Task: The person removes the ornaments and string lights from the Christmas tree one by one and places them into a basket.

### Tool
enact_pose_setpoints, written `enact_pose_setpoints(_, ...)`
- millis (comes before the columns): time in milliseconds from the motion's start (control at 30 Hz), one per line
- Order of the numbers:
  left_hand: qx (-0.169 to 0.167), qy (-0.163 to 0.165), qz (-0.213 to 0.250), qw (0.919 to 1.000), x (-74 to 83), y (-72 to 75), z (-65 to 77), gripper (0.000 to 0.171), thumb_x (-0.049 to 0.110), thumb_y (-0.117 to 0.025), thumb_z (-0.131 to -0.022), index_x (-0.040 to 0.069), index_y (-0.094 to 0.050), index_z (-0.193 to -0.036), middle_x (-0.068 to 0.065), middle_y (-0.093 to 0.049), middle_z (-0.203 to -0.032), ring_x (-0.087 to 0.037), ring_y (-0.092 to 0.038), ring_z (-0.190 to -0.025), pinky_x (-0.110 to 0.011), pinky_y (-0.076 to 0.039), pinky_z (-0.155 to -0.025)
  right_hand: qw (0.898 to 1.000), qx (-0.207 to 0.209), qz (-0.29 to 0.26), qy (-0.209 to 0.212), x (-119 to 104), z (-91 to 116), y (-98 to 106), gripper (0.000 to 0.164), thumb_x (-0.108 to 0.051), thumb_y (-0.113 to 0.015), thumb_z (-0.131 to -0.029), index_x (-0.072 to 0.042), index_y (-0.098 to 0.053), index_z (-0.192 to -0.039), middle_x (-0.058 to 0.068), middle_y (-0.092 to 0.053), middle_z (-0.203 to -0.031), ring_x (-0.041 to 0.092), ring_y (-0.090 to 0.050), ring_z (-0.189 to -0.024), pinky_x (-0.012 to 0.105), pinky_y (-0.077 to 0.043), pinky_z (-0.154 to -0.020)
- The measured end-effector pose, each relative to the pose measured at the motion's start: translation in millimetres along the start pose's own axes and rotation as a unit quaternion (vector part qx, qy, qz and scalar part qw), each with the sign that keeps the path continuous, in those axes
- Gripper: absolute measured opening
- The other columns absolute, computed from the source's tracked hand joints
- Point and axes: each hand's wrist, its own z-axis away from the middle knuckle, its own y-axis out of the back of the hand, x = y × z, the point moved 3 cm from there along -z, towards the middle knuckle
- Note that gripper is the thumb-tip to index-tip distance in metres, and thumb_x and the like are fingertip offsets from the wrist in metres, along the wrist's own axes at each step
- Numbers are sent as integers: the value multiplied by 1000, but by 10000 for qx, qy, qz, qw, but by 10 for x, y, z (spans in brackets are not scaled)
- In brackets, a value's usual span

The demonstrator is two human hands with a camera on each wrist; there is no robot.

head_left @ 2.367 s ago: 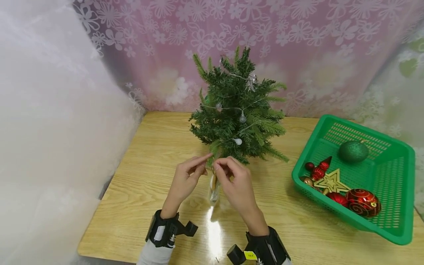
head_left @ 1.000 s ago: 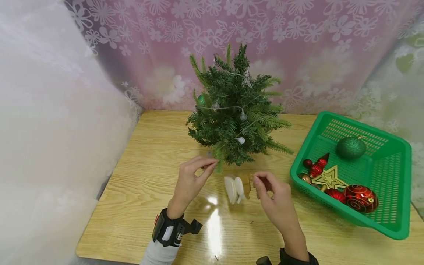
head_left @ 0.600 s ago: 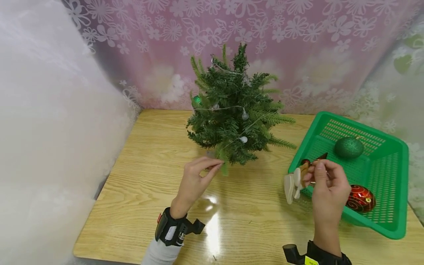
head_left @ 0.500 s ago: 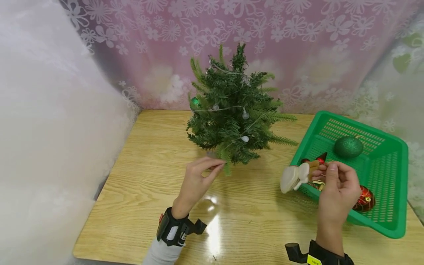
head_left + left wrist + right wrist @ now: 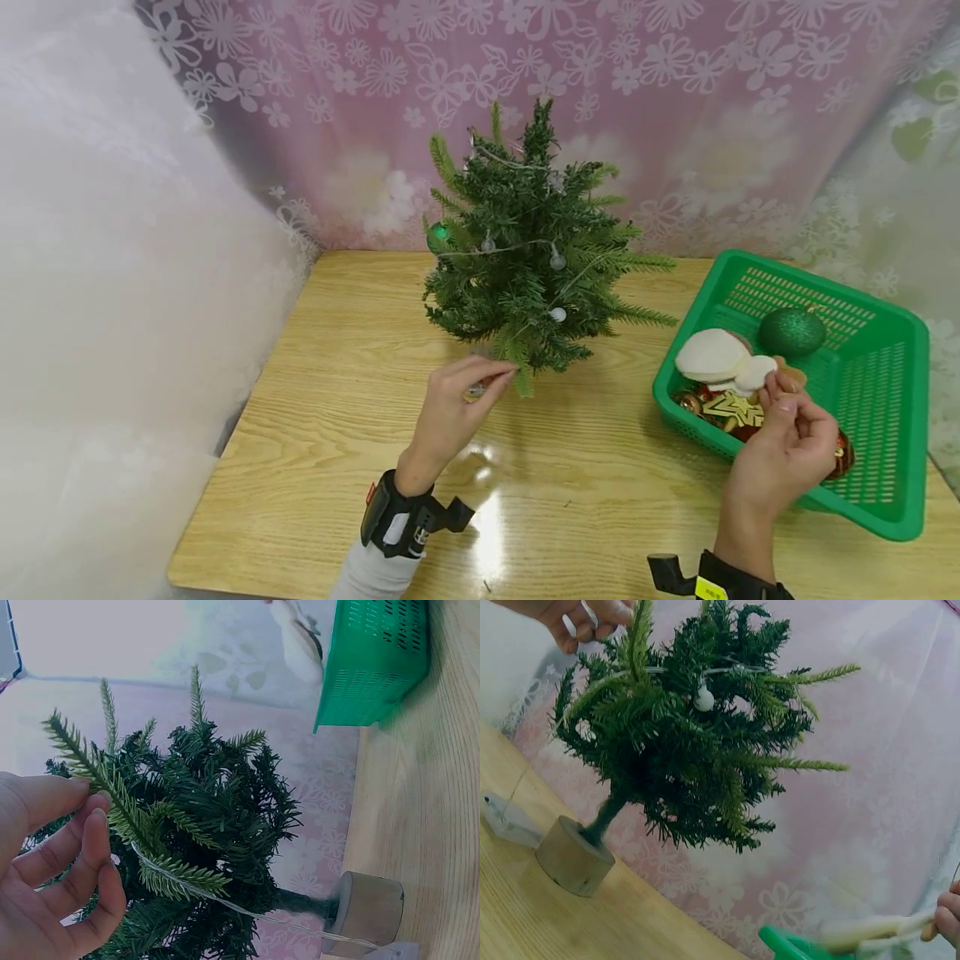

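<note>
The small artificial Christmas tree [image 5: 525,225] stands mid-table on a round wooden base [image 5: 574,859]. My left hand [image 5: 459,406] pinches a light-green branch tip [image 5: 124,810] low at its front, thumb against forefinger. Over the green basket, my right hand [image 5: 783,458] holds a flat cream-and-brown hanging ornament [image 5: 712,356] by its brown end, its cream part toward the left. In the right wrist view the ornament [image 5: 862,934] is blurred and partly cut off by the frame edge. The basket sits at the right of the table.
In the green basket [image 5: 881,354] lie a glittery green ball [image 5: 792,332], a gold star [image 5: 735,408] and red baubles, partly behind my right hand. A light string with clear bulbs [image 5: 557,261] winds round the tree, wired to a white box [image 5: 510,821]. A curtain hangs behind.
My right hand has carried the ornament from the tree's front to over the basket, tipping it sideways. My left hand has stayed at the tree and now pinches the branch tip, shifting slightly right.
</note>
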Motion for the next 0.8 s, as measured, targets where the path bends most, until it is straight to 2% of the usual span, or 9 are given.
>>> enact_pose_setpoints(100, -30, 143, -34, 9999, 6, 23, 16, 16, 3, -65, -91, 1, -71, -106, -7, -69, -85, -13, -64, -73, -21, -53, -67, 9989, 7, 431, -187, 30, 1, 27, 8, -2, -54, -97, 3, -60, -98, 17, -60, -112, 27, -59, -111, 24, -47, -92)
enact_pose_setpoints(233, 83, 262, 129, 9995, -10, 94, 16, 27, 0, -62, -92, -1, -63, -120, -9, -69, -85, -14, -64, -72, -28, -54, -66, 9915, -412, 800, -936, 122, 49, 81, 8, -2, -56, -96, -2, -55, -104, 12, -60, -109, 21, -61, -105, 18, -48, -84)
enact_pose_setpoints(300, 354, 262, 271, 9987, -35, 167, -8, 33, -3, -62, -91, -4, -58, -124, -11, -70, -84, -17, -64, -70, -30, -54, -66, 9853, -652, 969, -1244, 170, 75, 109, 16, -1, -56, -95, -4, -51, -110, 10, -59, -107, 17, -63, -99, 15, -49, -81)
enact_pose_setpoints(400, 969, 338, 362, 9941, -87, 333, -68, 35, -6, -60, -91, -5, -55, -125, -14, -69, -84, -23, -65, -68, -31, -54, -67, 9774, -914, 1336, -1357, 218, 100, 133, 26, -2, -57, -95, -7, -47, -119, 8, -56, -107, 13, -63, -94, 13, -48, -79)
enact_pose_setpoints(500, 1498, 702, 163, 9861, -180, 523, -139, 30, -2, -58, -94, -4, -57, -123, -17, -67, -90, -26, -64, -70, -29, -53, -70, 9715, -1025, 1690, -1307, 232, 122, 133, 29, -3, -58, -95, -9, -48, -121, 5, -55, -109, 11, -61, -96, 12, -46, -79)
enact_pose_setpoints(567, 1607, 1108, -132, 9807, -256, 632, -195, 29, 5, -58, -96, -2, -56, -124, -18, -64, -100, -25, -62, -74, -29, -52, -71, 9647, -1129, 2065, -1182, 232, 143, 121, 28, -4, -58, -95, -9, -49, -121, 2, -54, -109, 8, -58, -99, 11, -45, -79)
enact_pose_setpoints(667, 1417, 1674, -517, 9743, -386, 732, -299, 36, 16, -55, -99, -1, -52, -130, -20, -54, -117, -26, -59, -84, -35, -50, -72, 9484, -1233, 2848, -649, 220, 179, 97, 26, -3, -58, -94, -2, -51, -119, -8, -52, -105, 3, -54, -96, 11, -41, -79)
enact_pose_setpoints(767, 947, 2098, -589, 9714, -500, 752, -408, 45, 27, -52, -101, -1, -45, -137, -22, -48, -127, -29, -56, -92, -41, -49, -75, 9301, -1062, 3513, 107, 196, 203, 95, 25, 3, -57, -90, 8, -55, -114, -19, -44, -102, -2, -48, -92, 16, -37, -79)
enact_pose_setpoints(800, 786, 2214, -536, 9705, -531, 745, -439, 47, 29, -51, -102, 0, -44, -138, -21, -48, -128, -30, -57, -94, -42, -50, -76, 9274, -920, 3616, 253, 190, 207, 107, 24, 5, -57, -89, 9, -56, -112, -22, -41, -102, -3, -46, -91, 18, -35, -79)
